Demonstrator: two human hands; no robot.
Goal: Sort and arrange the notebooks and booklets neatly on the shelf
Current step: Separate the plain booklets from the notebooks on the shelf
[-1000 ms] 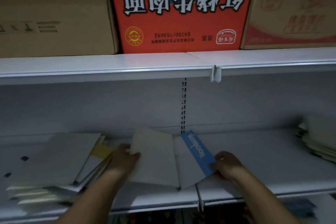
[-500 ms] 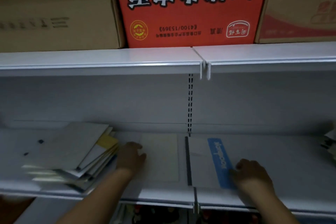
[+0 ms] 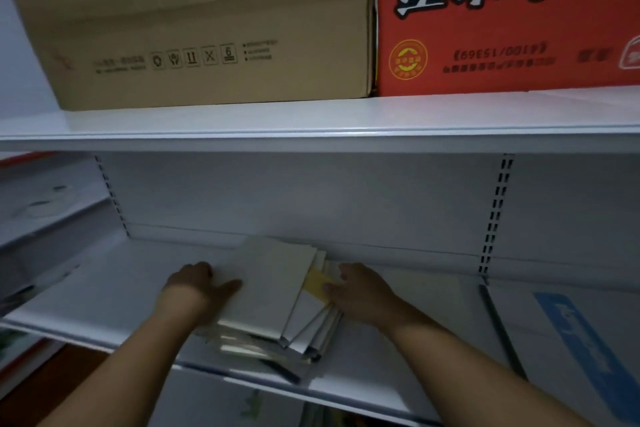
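An untidy stack of notebooks and booklets lies on the white shelf, with a white cover on top and a yellow booklet sticking out at its right. My left hand grips the stack's left edge, thumb lying on the top cover. My right hand holds the right edge, thumb on the yellow booklet. To the right, a cream notebook and a white notebook with a blue band lie flat, side by side.
The upper shelf hangs low over the stack and carries a brown carton and a red carton. A slotted upright runs down the back panel. Another shelf unit adjoins on the left.
Both hands left the cream and blue-banded notebooks, which now lie flat, and moved left to the untidy stack. The view swung left with them.
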